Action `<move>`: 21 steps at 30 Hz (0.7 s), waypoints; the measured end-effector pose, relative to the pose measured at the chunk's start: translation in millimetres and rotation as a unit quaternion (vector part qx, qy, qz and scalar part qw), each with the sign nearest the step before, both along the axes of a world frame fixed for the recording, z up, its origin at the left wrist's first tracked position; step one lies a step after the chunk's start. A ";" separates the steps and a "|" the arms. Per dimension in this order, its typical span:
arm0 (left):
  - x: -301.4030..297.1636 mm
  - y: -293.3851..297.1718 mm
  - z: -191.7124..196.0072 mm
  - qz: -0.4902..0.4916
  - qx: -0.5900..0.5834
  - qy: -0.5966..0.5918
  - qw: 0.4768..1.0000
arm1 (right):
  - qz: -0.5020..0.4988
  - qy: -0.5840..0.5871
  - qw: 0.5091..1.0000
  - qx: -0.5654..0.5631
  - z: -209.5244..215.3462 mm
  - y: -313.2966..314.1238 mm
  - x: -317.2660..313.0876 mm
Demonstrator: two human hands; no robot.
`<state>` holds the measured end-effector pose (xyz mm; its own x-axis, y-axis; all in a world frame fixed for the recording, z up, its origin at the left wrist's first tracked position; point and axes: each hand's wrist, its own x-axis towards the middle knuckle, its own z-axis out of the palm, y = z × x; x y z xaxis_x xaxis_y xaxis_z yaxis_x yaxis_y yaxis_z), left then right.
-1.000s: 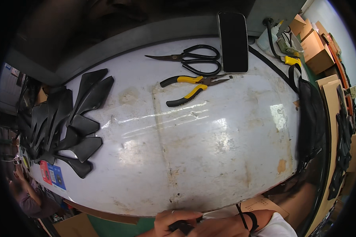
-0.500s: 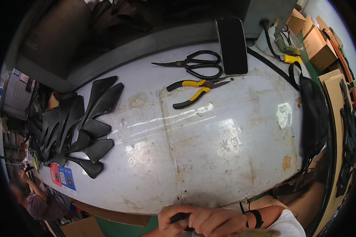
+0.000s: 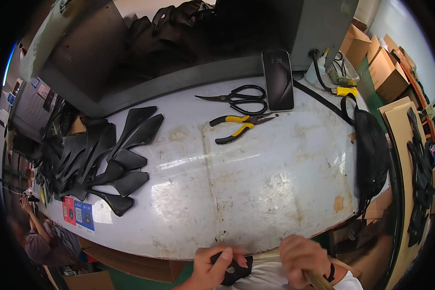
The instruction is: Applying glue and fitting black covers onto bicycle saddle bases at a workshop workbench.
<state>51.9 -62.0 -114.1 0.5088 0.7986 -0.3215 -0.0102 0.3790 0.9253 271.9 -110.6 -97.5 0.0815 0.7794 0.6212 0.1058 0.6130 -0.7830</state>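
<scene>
At the near edge of the table, my left hand is closed on a black curved piece, its fingers wrapped over the top with the thumb laid across. To the right of it, my right hand is raised as a fist, a little smeared by motion. A tan, stick-like thing sticks out below that fist; its kind is not plain. A gap separates the two hands. Farther back on the table lie pliers with yellow and black handles, spread apart, and black-handled scissors.
Many black, blade-shaped pieces are heaped at the left. A phone leans near the grey metal housing. A black bag hangs at the right edge, near cardboard boxes. Another person sits at far left.
My hands were together and have come apart; the right moved right and up, baring the black piece in the left. The phone's screen has lit. The whole view has shifted.
</scene>
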 end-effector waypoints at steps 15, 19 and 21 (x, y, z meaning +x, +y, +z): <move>-37.5 19.1 73.1 0.013 0.112 -0.503 0.857 | 0.205 0.150 0.880 -0.402 9.8 -2.9 -38.5; -43.1 16.4 71.9 0.078 0.136 -0.436 0.886 | 0.267 0.191 0.809 -0.487 9.8 6.5 -37.0; -44.6 28.1 65.5 -0.033 0.184 -0.478 0.858 | 0.259 0.219 0.800 -0.495 18.9 8.9 -37.4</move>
<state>7.3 -33.9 -48.5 0.4468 0.7160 0.5363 -0.8215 0.0910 0.5629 234.5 -101.6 -78.6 -0.3713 0.8717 -0.3200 -0.3796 -0.4570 -0.8044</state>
